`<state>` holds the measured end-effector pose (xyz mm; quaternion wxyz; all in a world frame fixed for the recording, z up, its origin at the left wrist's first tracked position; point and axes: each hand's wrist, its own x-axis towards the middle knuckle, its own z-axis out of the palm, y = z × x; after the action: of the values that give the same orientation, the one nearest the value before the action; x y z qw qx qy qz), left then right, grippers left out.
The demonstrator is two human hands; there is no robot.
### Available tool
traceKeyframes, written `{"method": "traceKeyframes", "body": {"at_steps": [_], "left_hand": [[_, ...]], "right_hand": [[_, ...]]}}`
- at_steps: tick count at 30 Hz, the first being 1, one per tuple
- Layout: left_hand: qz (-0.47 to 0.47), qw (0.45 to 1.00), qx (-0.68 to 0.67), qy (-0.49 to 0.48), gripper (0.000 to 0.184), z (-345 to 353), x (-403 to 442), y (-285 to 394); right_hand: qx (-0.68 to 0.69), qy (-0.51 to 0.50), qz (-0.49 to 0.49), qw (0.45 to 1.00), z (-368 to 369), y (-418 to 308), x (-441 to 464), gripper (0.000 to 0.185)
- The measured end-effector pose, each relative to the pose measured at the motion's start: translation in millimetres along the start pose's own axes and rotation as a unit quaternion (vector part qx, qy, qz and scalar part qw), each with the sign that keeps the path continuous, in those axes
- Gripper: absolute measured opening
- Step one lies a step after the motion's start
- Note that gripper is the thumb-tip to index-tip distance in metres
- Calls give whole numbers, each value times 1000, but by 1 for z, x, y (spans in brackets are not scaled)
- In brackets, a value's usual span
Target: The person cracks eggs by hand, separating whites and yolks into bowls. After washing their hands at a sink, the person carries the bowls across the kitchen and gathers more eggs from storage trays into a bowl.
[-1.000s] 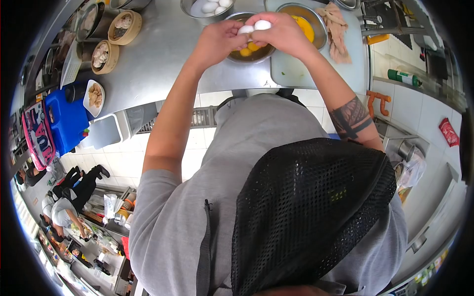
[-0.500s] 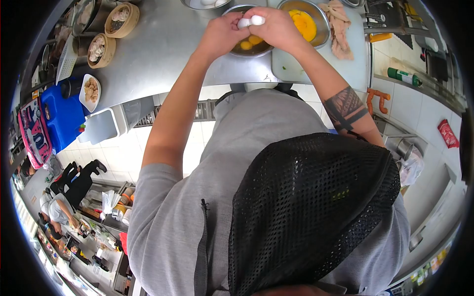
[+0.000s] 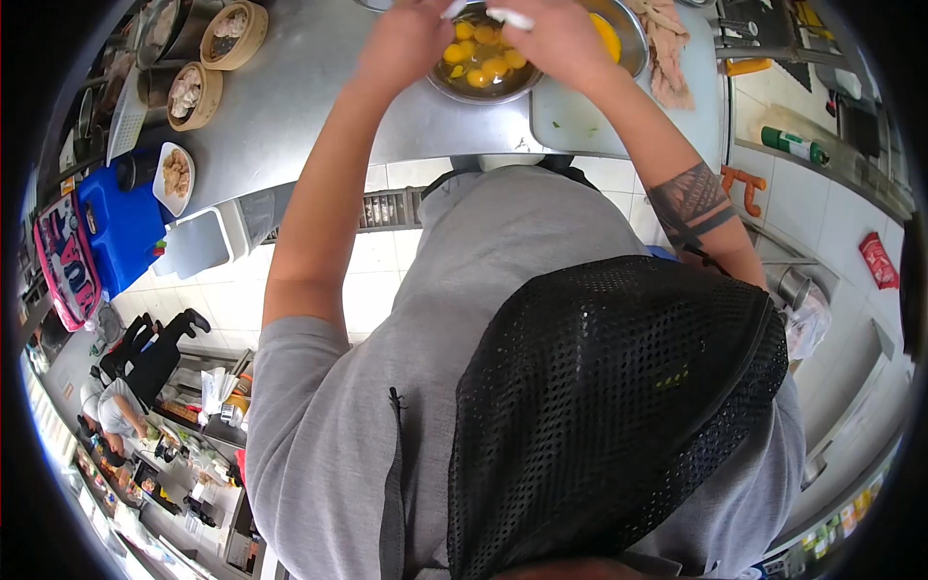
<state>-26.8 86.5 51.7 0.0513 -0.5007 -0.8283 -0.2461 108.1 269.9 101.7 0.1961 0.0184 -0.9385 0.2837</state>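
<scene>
My left hand (image 3: 411, 43) and my right hand (image 3: 556, 39) are over a metal bowl (image 3: 483, 101) at the top of the view. Several raw egg yolks (image 3: 494, 68) float in clear egg white inside it. A white eggshell piece (image 3: 453, 10) shows at my left fingertips, and another shell piece (image 3: 510, 18) is pinched in my right fingers. Part of each hand's grip is cut off or hidden. Beyond my right wrist stands a second metal bowl (image 3: 638, 48) holding more yolk, partly covered by my hand.
A pale cutting board (image 3: 580, 130) lies under the second bowl, beside a crumpled cloth (image 3: 667, 58). At the left of the steel table (image 3: 290, 97) are bamboo steamers (image 3: 253, 37) and a white dish of food (image 3: 175, 179). Another person (image 3: 116, 406) is at the lower left.
My hands have moved apart over the bowl. The white egg held between them is now in separate shell pieces, and the bowl with its yolks is more exposed.
</scene>
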Motion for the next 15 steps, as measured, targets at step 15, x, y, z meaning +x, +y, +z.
{"method": "traceKeyframes", "body": {"at_steps": [15], "left_hand": [[-239,779,-579,-18,37,15,45,108]], "right_hand": [[691,101,326,637,-47,45,-44,25]]}}
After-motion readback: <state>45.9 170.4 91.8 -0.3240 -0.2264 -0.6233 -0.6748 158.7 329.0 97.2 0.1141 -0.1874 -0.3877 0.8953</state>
